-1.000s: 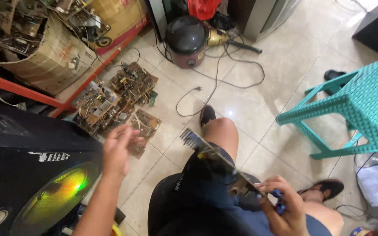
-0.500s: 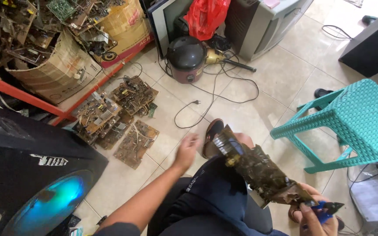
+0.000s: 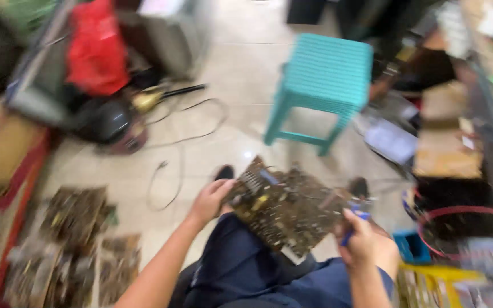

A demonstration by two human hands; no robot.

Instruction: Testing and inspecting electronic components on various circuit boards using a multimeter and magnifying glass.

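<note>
Motion-blurred circuit board (image 3: 289, 208), its components too smeared to tell

The pale tiled floor (image 3: 246, 74) carries a teal stool (image 3: 322, 80), black cables (image 3: 192, 134) and, seemingly, circuit boards (image 3: 75, 217).

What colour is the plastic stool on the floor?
The stool is teal, a blue-green; the head view shows it plainly despite the blur.

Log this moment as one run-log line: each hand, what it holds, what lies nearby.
left hand: grips circuit board edge | right hand: holds blue-handled tool at board | nearby: teal stool
</note>
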